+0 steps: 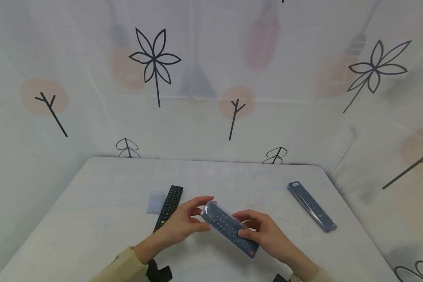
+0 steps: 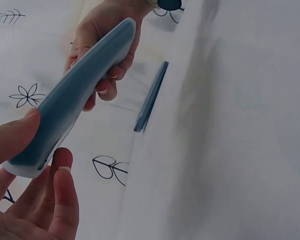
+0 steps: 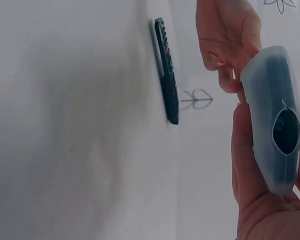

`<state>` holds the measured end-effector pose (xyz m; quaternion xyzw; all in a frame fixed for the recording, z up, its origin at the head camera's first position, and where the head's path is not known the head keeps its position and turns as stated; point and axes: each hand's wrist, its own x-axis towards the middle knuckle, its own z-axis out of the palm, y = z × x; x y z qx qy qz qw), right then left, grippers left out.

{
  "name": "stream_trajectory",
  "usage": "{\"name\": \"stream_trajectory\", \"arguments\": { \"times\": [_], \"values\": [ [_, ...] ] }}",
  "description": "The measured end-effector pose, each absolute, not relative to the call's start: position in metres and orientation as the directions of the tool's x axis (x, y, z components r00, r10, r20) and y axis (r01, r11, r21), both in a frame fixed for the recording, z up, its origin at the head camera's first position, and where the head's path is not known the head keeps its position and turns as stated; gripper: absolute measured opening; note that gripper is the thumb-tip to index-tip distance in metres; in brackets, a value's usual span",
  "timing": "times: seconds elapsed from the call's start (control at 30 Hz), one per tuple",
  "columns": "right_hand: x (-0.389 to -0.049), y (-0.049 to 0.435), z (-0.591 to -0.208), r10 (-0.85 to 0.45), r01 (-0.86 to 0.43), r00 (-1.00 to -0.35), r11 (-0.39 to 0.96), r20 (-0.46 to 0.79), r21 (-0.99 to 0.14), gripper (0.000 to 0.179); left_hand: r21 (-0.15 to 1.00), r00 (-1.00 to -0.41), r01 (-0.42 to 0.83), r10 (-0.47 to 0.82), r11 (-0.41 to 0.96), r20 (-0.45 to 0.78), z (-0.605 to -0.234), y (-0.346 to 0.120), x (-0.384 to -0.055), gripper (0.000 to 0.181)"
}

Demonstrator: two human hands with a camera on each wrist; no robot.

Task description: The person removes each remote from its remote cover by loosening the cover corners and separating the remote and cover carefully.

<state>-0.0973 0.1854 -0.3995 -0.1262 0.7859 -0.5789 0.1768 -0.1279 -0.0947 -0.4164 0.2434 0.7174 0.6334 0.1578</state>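
Observation:
A dark remote control [image 1: 229, 229] in a translucent sleeve is held above the table, slanting with its buttons up. My right hand [image 1: 264, 235] grips its near end, thumb over the buttons and fingers along the far edge. At the other end my left hand [image 1: 185, 221] pinches it between thumb and fingertips. Its smooth covered back [image 2: 75, 95] shows in the left wrist view. In the right wrist view, an oval hole in the sleeve [image 3: 262, 100] bares the dark end of the remote.
A bare black remote [image 1: 170, 203] lies left on the white table [image 1: 109, 188], partly behind my left hand, beside a pale bluish flat piece [image 1: 156, 201]. Another remote in a clear shiny cover [image 1: 311, 205] lies at the right. A patterned curtain [image 1: 197, 129] stands behind the table.

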Motion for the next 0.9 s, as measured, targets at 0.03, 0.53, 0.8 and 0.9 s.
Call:
{"name": "stream_trajectory", "arguments": {
  "times": [0.03, 0.53, 0.8, 0.9],
  "values": [
    [-0.097, 0.185, -0.399, -0.403, 0.012, -0.905, 0.297, -0.137, -0.955, 0.041, 0.985, -0.83, 0.154, 0.551, 0.082, 0.085, -0.416, -0.095, -0.128, 0.069],
    [-0.101, 0.178, -0.406, -0.443, -0.015, -0.889, 0.29, -0.12, -0.957, 0.04, 0.969, -0.859, 0.222, 0.492, 0.111, 0.141, -0.413, -0.095, -0.128, 0.062],
    [-0.103, 0.172, -0.411, -0.435, -0.106, -0.899, 0.331, -0.052, -0.938, 0.047, 0.96, -0.864, 0.267, 0.463, 0.086, 0.199, -0.406, -0.094, -0.127, 0.061],
    [-0.103, 0.17, -0.413, -0.449, -0.129, -0.893, 0.316, -0.028, -0.94, 0.047, 0.957, -0.86, 0.279, 0.465, 0.079, 0.212, -0.404, -0.093, -0.126, 0.061]
  ]
}}
